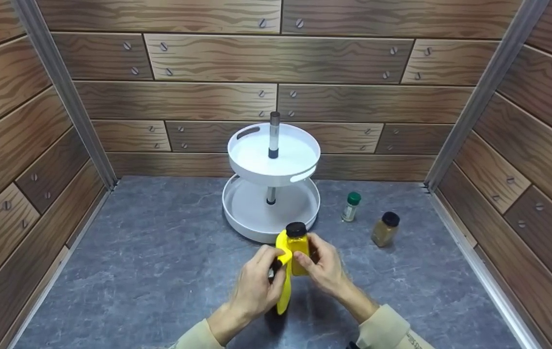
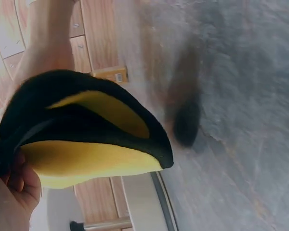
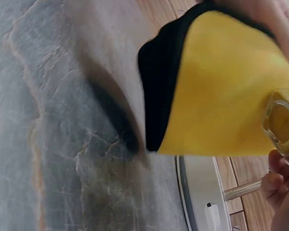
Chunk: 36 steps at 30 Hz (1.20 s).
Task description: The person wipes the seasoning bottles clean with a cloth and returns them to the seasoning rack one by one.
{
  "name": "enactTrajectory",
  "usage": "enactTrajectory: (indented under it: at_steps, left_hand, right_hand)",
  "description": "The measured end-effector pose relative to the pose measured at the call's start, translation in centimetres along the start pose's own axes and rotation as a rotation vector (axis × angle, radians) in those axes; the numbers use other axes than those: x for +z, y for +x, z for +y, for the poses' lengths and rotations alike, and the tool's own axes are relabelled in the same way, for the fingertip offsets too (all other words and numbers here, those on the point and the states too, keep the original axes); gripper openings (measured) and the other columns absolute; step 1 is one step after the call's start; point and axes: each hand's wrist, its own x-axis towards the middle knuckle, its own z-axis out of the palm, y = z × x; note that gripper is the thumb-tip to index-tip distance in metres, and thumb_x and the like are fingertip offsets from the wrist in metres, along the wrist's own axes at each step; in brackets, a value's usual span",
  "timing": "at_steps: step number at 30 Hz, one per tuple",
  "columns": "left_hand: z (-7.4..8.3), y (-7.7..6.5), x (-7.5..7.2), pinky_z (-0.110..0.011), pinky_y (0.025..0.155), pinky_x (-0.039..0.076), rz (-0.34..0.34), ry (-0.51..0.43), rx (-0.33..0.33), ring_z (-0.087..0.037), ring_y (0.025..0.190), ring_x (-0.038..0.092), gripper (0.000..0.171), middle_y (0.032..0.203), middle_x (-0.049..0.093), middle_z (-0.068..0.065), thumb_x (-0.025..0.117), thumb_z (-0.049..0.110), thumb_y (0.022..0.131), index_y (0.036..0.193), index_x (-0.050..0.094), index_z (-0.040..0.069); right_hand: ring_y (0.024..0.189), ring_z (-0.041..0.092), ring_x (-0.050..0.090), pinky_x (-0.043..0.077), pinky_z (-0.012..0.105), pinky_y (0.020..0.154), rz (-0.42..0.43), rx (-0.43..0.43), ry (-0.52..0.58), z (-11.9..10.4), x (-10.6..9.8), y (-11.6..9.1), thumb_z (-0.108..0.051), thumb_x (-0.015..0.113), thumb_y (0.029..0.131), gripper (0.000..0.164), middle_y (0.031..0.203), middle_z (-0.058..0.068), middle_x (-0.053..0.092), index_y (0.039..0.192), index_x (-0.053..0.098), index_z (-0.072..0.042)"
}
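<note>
My left hand point(image 1: 259, 278) grips a yellow cloth point(image 1: 284, 293) with black edging, which hangs down in a fold over the tabletop. In the left wrist view the cloth point(image 2: 96, 161) shows its black border and yellow faces. My right hand point(image 1: 328, 266) holds a square spice jar point(image 1: 299, 257) upright, with a black lid and yellow contents. The cloth lies against the jar's left side. From the right wrist, the jar's clear base point(image 3: 283, 120) shows in front of the yellow cloth point(image 3: 221, 96). Both hands are close together, in front of the two-tier white turntable point(image 1: 237, 228).
The turntable's upper tray point(image 1: 251, 160) sits on a central post. To its right stand a small jar point(image 1: 349, 212) with a green cap and a brown spice jar point(image 1: 382, 233) with a black lid. Wood-patterned walls point(image 1: 276, 58) enclose the grey tabletop point(image 1: 150, 252).
</note>
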Motion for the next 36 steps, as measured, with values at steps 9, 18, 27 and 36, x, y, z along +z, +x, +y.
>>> enactTrajectory:
  at_steps: [9,18,27,36]
  left_hand:
    - [-0.3,0.9,0.0,-0.020,0.081,0.061,0.098,-0.010,-0.017,-0.011,0.088,0.070,0.027,0.100,0.071,-0.005,0.078,-0.004,0.089,0.114,0.071,0.005]
    - [-0.7,1.0,-0.1,-0.020,0.067,0.056,0.080,0.102,0.055,-0.010,0.074,0.062,0.034,0.094,0.066,-0.003,0.082,0.003,0.085,0.117,0.071,0.005]
    - [-1.0,0.0,0.2,-0.019,0.062,0.053,0.037,0.162,0.104,-0.009,0.069,0.055,0.033,0.092,0.063,-0.002,0.082,0.006,0.085,0.117,0.071,0.006]
    - [-0.7,0.9,0.0,-0.018,0.071,0.058,0.049,0.049,-0.021,-0.009,0.078,0.064,0.027,0.096,0.067,-0.003,0.079,0.002,0.091,0.116,0.070,0.006]
  right_hand:
    - [0.074,-0.001,0.066,0.058,0.020,0.060,0.082,-0.162,-0.067,0.5,0.8,-0.7,-0.036,0.072,0.107,0.028,0.087,0.006,0.079,0.119,0.073,-0.010]
    - [0.076,-0.001,0.067,0.058,0.021,0.061,0.114,-0.173,-0.074,0.0,1.3,-0.9,-0.018,0.075,0.100,0.021,0.087,0.008,0.080,0.117,0.073,-0.005]
    - [0.072,0.000,0.068,0.057,0.021,0.059,0.165,-0.121,-0.099,-0.6,1.0,0.1,-0.024,0.072,0.103,0.027,0.088,0.010,0.082,0.119,0.075,-0.002]
    - [0.073,-0.001,0.067,0.057,0.021,0.058,0.118,-0.098,-0.064,-0.1,1.4,-0.2,-0.041,0.068,0.110,0.037,0.088,0.007,0.081,0.121,0.075,-0.006]
